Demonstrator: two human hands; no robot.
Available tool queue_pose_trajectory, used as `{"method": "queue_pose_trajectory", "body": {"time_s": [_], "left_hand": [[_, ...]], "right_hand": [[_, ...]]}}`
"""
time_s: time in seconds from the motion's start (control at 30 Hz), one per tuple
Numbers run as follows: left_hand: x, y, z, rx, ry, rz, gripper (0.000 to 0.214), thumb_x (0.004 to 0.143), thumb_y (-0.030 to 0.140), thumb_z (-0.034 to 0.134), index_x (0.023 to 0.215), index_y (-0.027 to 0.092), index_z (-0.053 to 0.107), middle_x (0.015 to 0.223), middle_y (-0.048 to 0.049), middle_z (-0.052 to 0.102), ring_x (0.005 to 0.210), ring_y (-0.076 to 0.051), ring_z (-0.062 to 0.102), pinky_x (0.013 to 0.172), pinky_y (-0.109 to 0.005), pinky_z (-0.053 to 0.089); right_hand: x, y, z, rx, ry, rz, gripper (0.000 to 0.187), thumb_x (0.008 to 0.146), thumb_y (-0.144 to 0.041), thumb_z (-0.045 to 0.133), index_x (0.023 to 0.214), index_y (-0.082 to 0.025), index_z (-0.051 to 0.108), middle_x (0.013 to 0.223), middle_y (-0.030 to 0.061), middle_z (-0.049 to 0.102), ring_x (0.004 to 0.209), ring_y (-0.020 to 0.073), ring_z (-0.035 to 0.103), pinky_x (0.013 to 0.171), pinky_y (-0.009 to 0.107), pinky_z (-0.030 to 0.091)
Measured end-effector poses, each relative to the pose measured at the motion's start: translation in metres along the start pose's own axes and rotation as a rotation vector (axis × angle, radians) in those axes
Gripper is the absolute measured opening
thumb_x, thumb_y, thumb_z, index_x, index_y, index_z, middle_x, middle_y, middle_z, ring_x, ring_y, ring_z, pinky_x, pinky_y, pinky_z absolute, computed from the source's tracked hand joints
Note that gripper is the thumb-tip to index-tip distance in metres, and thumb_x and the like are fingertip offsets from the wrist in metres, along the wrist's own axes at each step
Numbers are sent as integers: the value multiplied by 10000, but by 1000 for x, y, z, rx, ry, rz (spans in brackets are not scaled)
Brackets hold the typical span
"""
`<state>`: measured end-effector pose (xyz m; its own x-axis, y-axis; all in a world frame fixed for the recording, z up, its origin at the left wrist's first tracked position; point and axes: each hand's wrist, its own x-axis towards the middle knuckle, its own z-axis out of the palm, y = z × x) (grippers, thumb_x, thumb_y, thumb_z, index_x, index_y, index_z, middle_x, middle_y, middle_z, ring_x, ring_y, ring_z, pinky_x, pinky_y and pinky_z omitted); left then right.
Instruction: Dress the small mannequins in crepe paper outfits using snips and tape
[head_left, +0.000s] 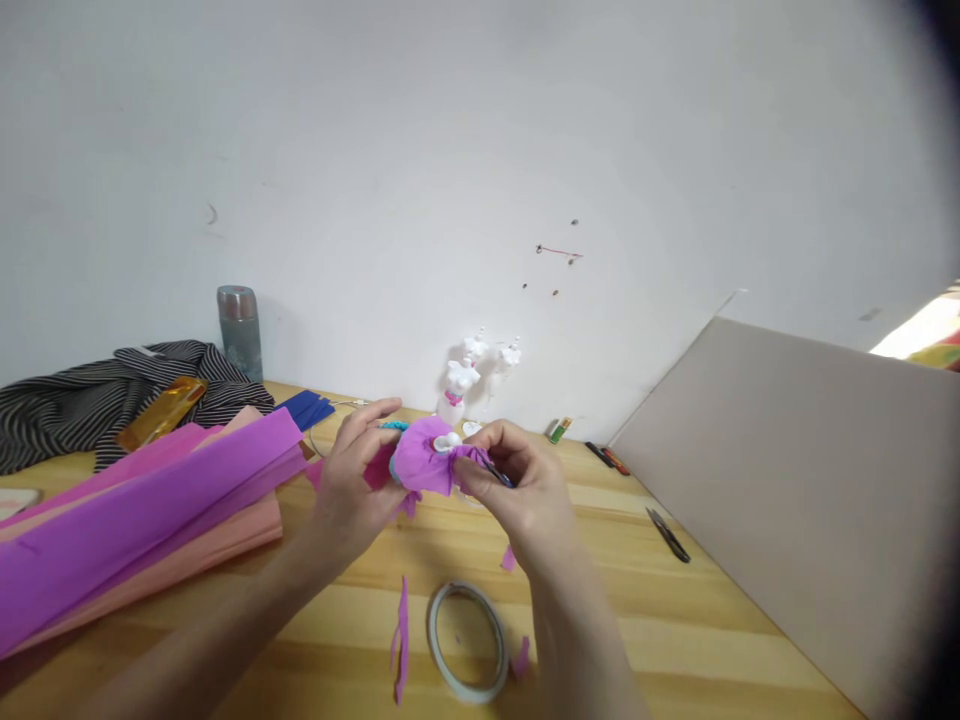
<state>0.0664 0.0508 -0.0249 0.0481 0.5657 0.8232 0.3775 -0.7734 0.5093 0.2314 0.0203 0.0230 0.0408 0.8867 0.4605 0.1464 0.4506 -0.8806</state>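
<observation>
My left hand (pixel 358 478) is closed around a small figure wrapped in purple crepe paper (pixel 421 458). A white rounded part (pixel 448 442) shows at the paper's middle, and a turquoise braided cord (pixel 393 426) runs along its edge by my left fingers. My right hand (pixel 517 480) pinches the gathered right edge of the purple paper between thumb and fingers. A small dark object (pixel 498 474) also shows at those fingers; its kind is unclear. Behind my hands stand several little white dress-form torsos (pixel 461 378), one with a pink band.
Long purple and peach crepe paper sheets (pixel 150 500) lie at left, beside striped cloth (pixel 67 390) and a flask (pixel 239 335). A tape roll (pixel 433 640) and purple scraps (pixel 402 640) lie in front. Black thread snips (pixel 667 535) rest near a pale panel (pixel 810 470).
</observation>
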Motion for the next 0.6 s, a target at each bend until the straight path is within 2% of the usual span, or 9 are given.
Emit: {"method": "queue_pose_trajectory", "body": {"time_s": [0.23,0.37,0.5,0.6], "left_hand": [[0,-5,0,11,23,56,219,750,80,713,920,182,620,1208,-117,588,1173,-240,565,956,-351,477],[-1,-9,1,13,40,63,222,755,87,709,931,189,621,1217,-113,592,1165,-241,574,949,-362,488],[-1,-10,2,23,49,41,192,772,122,707,927,189,615,1219,-121,592,1165,-248,579,933,-373,502],[-1,-10,2,31,52,40,198,769,118,709,926,188,611,1214,-122,596,1150,-246,587,919,-371,507]], "right_hand": [[1,3,3,42,66,-34,148,671,-276,682,621,-187,574,519,-31,558,456,96,479,451,219,381],[-1,-4,7,-10,116,-49,111,678,-260,672,631,-183,607,539,-16,606,488,117,541,487,233,434],[-6,1,10,-88,173,-110,19,697,-205,666,700,-186,663,609,-3,665,542,130,590,508,229,454],[-9,7,9,-185,204,-162,148,717,-185,669,856,-199,719,739,16,719,632,149,637,588,255,505]]}}
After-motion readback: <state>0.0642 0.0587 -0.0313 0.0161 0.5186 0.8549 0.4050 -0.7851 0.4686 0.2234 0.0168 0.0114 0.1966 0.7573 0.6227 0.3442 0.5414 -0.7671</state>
